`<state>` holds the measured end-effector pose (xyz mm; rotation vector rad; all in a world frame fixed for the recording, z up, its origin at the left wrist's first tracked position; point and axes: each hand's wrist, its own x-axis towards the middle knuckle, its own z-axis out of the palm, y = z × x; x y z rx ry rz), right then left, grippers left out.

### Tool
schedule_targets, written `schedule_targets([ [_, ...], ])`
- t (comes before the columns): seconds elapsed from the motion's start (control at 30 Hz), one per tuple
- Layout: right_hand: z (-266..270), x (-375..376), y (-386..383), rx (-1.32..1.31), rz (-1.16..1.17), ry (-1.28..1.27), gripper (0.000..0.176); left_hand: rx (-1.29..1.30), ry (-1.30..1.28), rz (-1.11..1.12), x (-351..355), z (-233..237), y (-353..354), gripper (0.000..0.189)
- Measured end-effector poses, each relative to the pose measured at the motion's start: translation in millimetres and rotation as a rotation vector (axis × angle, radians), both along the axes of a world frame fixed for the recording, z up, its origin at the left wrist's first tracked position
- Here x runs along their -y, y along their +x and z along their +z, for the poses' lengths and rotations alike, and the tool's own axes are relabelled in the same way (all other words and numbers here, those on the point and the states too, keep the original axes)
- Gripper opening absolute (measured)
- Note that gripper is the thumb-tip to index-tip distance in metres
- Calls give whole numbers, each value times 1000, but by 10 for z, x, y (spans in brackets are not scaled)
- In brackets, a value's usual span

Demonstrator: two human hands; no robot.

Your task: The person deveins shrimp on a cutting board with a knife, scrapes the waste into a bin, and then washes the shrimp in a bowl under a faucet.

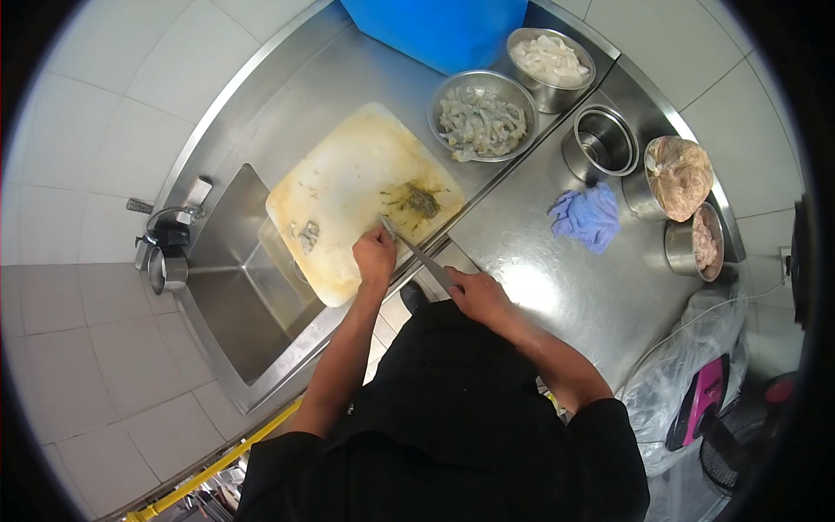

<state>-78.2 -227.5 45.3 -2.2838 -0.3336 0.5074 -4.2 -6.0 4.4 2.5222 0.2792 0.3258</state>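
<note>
Black sleeves lead out to my hands. My right hand grips the knife by its handle, the blade lying over the cutting board's near edge. It looks stiff, sharp and probably slick, so the handle is the safe hold. My left hand is curled shut beside the tip, its contents hidden.

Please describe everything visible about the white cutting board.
The cutting board is a white rectangular slab, plastic by its look, stained yellow-brown. It lies flat on the steel counter, one side over the sink. A greenish scrap pile and a small grey piece lie on it. The left hand rests at its near edge, where the knife tip reaches.
</note>
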Motion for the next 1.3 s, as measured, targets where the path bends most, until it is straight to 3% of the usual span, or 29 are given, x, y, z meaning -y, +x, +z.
schedule_targets([
  [0.13, 82, -21, -17, 5, -43, -233, 42, 2, -32, -1, -4, -14, -11, 13],
  [0.2, -91, -4, -34, 240, -108, -317, 41, 40, -24, 8, -9, -52, -17, 16],
  [0.37, 102, 36, 68, 145, -125, -304, 46, 15, -172, 69, 54, 61, -30, 21],
  [0.47, 93, 31, 45, 150, -133, -276, 46, 53, 50, 11, -6, 19, -13, 29],
  [0.53, 43, 37, 23, 147, -146, -255, 46, -236, 22, -26, -64, 48, 67, 39],
  [0.57, -14, 48, 20, 126, -145, -225, 45, -232, 23, -24, -69, 74, 138, 39],
  [0.63, -40, 33, 39, 111, -131, -182, 44, -492, -304, -52, -141, 189, 309, 39],
  [0.67, -20, 31, 49, 97, -130, -193, 44, -487, -301, -40, -135, 387, 372, 39],
  [0.73, -15, 21, 33, 79, -124, -205, 43, -444, -1417, -276, -18, 913, 430, 34],
  [0.8, -15, 54, 37, 85, -143, -187, 41, -321, -907, -288, -150, 1110, 475, 32],
  [0.93, 73, 97, 1, 61, -154, -150, 40, -296, 317, 87, -1187, 407, 658, 35],
  [1.0, 117, 119, -27, 92, -162, -86, 38, -405, 474, 208, -1298, 466, 591, 31],
  [1.1, 192, 117, -14, 70, -169, -79, 37, -502, 466, 129, -1436, 489, 621, 33],
  [1.23, 254, 100, 29, 75, -170, -82, 38, -431, 368, 31, -1442, 503, 631, 33],
  [1.3, 255, 84, 75, 56, -177, -107, 40, -410, -156, 28, -1390, 397, 660, 29],
])
